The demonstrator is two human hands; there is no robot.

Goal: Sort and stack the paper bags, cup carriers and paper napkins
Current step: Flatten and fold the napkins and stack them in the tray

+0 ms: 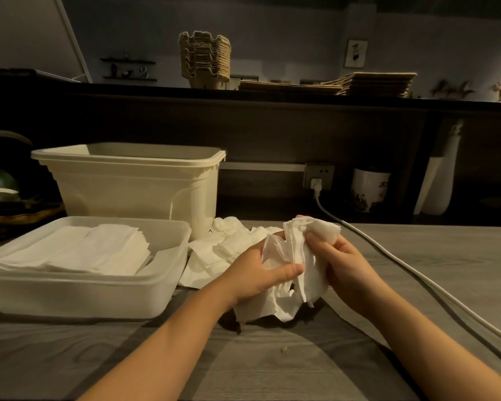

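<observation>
Just behind the hands, a loose heap of napkins [219,250] lies on the grey table [272,371], touching the foot of a tall cream bin [122,186]. A shallow plastic tray [84,293] at lower left holds a neat stack of napkins [78,250]. A white cable [318,198] runs from a wall socket [318,176] diagonally to the right edge, passing just beside the right forearm.

At centre, the left hand [258,276] and the right hand [342,264] both grip one crumpled napkin [294,247], thumbs pressed on its front.

That makes two containers, one stack of cup carriers [204,59] at upper centre on the dark ledge, and a flat pile of paper bags [359,83] to its right. The single napkins are too many and too overlapped to count.

Most fingers are hidden behind the held napkin. A dark thing [229,324] under it is unclear, and the dim objects at the left edge are cut off.
</observation>
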